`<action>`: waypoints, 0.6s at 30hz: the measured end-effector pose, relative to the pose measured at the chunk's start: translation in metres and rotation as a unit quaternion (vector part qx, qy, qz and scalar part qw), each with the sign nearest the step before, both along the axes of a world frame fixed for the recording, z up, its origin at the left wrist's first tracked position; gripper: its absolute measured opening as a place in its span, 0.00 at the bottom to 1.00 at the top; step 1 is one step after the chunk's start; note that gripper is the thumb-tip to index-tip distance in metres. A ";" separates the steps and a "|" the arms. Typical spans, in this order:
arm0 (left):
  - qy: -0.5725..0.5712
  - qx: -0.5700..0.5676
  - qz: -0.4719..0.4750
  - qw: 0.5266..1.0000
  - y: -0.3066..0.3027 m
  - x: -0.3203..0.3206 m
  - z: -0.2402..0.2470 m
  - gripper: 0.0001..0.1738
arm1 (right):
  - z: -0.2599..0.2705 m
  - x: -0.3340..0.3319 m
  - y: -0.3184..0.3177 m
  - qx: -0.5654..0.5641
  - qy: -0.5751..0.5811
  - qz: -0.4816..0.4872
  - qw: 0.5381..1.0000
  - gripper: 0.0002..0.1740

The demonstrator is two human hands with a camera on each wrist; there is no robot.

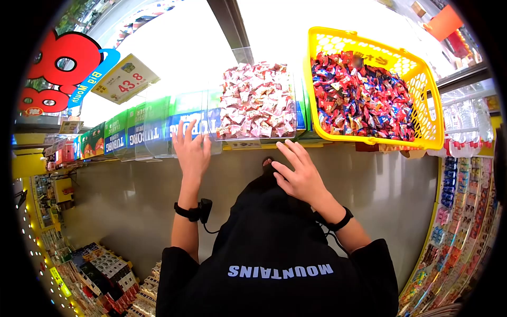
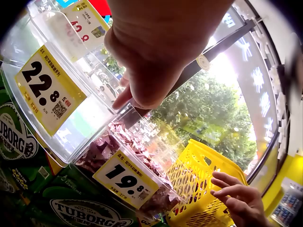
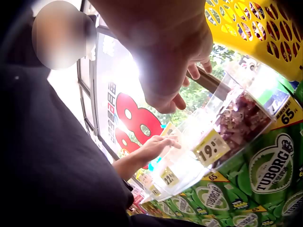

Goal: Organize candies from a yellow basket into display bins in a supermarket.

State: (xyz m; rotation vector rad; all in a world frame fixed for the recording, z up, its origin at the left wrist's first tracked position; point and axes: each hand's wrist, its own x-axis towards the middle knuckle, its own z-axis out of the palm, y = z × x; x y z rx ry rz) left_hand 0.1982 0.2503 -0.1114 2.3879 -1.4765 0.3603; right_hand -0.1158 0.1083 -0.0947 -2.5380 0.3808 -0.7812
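Observation:
My left hand (image 1: 191,150) reaches over the front of a clear plastic bin (image 2: 83,139) with a 22.8 price card (image 2: 49,90). Its fingers are spread, and nothing shows in them. Beside that bin, a second clear bin is heaped with pink-and-white wrapped candies (image 1: 256,100); its card (image 2: 127,179) reads 19.8. My right hand (image 1: 298,171) hangs just in front of the candy bin, fingers loosely bent and holding nothing. To its right sits a yellow basket (image 1: 372,141) full of red and blue wrapped candies (image 1: 362,100).
Green Tuborg boxes (image 3: 272,163) stand under the bins. A 43.8 price sign (image 1: 127,79) and a big red 88 sign (image 1: 66,63) are at the left. Stocked shelves (image 1: 459,227) line the right side. Grey floor (image 1: 132,201) lies behind the counter front.

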 end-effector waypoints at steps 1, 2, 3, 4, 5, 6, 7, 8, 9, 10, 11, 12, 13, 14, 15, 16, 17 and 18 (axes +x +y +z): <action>-0.002 -0.007 0.004 1.000 0.005 -0.004 0.001 0.11 | -0.001 0.000 0.002 -0.002 0.001 0.004 1.000 0.17; -0.003 -0.015 0.008 1.000 0.009 -0.008 0.001 0.10 | -0.001 0.001 0.003 -0.005 0.003 0.008 1.000 0.17; -0.005 -0.024 0.012 1.000 0.011 -0.011 0.002 0.10 | 0.000 0.002 0.004 -0.010 0.005 0.012 1.000 0.16; -0.009 -0.028 0.006 1.000 0.013 -0.014 0.000 0.10 | 0.000 0.003 0.006 -0.008 0.004 0.015 1.000 0.16; -0.013 -0.032 0.000 0.999 0.016 -0.015 -0.006 0.10 | 0.000 0.006 0.008 -0.007 0.004 0.018 1.000 0.16; -0.017 -0.036 -0.005 0.999 0.018 -0.017 -0.010 0.09 | -0.001 0.008 0.010 -0.005 0.003 0.022 1.000 0.15; -0.020 -0.039 -0.008 0.999 0.020 -0.018 -0.014 0.09 | -0.002 0.010 0.012 -0.009 0.001 0.024 1.000 0.15; -0.023 -0.041 -0.011 0.999 0.021 -0.018 -0.018 0.09 | -0.003 0.013 0.014 -0.011 -0.001 0.024 1.000 0.15; -0.026 -0.043 -0.016 0.999 0.020 -0.018 -0.021 0.09 | -0.004 0.017 0.016 -0.014 -0.003 0.023 1.000 0.15; -0.019 -0.049 -0.022 0.998 0.020 -0.018 -0.023 0.09 | -0.003 0.021 0.019 -0.016 -0.006 0.022 1.000 0.15; -0.016 -0.047 -0.028 0.998 0.022 -0.016 -0.025 0.09 | -0.002 0.025 0.023 -0.018 -0.008 0.019 1.000 0.15; -0.013 -0.048 -0.035 0.998 0.021 -0.014 -0.027 0.10 | 0.000 0.031 0.025 -0.023 -0.011 0.015 1.000 0.15; -0.010 -0.050 -0.042 0.998 0.020 -0.011 -0.028 0.10 | 0.001 0.038 0.028 -0.028 -0.011 0.007 1.000 0.16; 0.008 -0.044 -0.054 0.998 0.022 -0.008 -0.029 0.11 | 0.001 0.046 0.032 -0.033 -0.011 -0.002 0.999 0.16; 0.025 -0.038 -0.065 0.997 0.024 -0.006 -0.025 0.12 | 0.001 0.054 0.036 -0.037 -0.012 -0.010 0.999 0.17; 0.041 -0.031 -0.078 0.996 0.027 -0.001 -0.021 0.13 | 0.000 0.062 0.039 -0.043 -0.011 -0.020 0.999 0.18; 0.043 -0.033 -0.077 0.996 0.032 0.004 -0.016 0.14 | -0.001 0.071 0.043 -0.048 -0.011 -0.030 0.998 0.19; 0.045 -0.034 -0.076 0.995 0.040 0.011 -0.008 0.15 | -0.001 0.081 0.046 -0.054 -0.011 -0.039 0.998 0.20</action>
